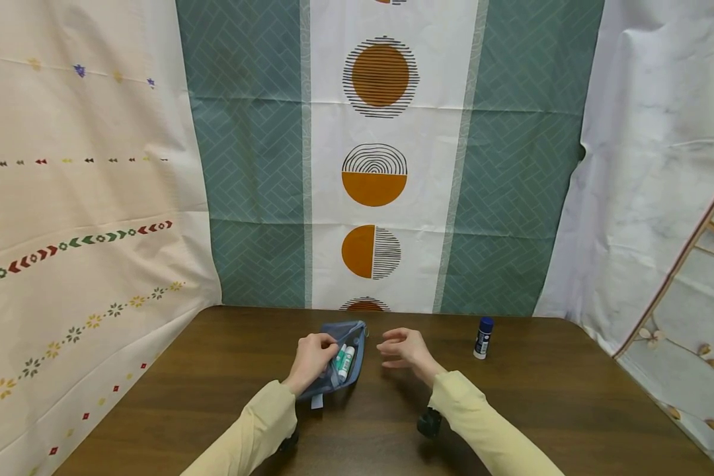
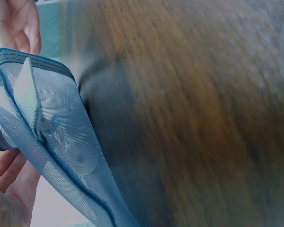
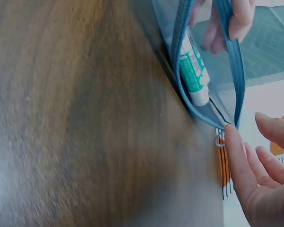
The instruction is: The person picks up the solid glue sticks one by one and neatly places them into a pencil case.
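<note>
A blue mesh zipper pouch lies open-mouthed on the table, left of centre in the head view. Two white-and-green tubes, like glue sticks, sit inside it. My left hand grips the pouch's left rim between thumb and fingers, holding the mouth apart; in the left wrist view the mesh side covers part of that hand. My right hand hovers just right of the pouch with fingers loosely bent and nothing in them. Its index fingertip overlaps the zipper's end in the right wrist view.
A dark blue and white stick tube stands upright on the brown wooden table, to the right of my right hand. Patterned cloths hang behind the table and along both sides.
</note>
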`<control>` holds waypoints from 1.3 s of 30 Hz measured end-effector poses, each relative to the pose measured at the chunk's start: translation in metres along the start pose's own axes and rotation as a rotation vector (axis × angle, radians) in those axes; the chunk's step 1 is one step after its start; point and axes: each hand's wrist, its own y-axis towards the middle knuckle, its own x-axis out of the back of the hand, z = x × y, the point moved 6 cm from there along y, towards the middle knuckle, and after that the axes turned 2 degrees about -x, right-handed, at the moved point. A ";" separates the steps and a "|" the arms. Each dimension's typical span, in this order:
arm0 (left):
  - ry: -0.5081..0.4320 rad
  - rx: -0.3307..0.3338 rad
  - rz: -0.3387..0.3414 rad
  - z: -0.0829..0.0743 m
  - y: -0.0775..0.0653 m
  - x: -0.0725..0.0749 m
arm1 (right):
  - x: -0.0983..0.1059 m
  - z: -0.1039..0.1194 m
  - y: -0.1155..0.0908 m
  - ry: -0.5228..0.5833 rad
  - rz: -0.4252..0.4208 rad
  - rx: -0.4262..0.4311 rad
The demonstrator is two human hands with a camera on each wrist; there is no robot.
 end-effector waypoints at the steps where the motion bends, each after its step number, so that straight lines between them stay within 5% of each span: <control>1: 0.000 -0.001 0.001 0.000 0.000 0.000 | 0.002 0.000 0.000 -0.010 -0.008 -0.001; 39: -0.006 0.007 0.002 0.000 -0.001 0.000 | 0.079 0.014 -0.010 -0.045 -0.113 0.041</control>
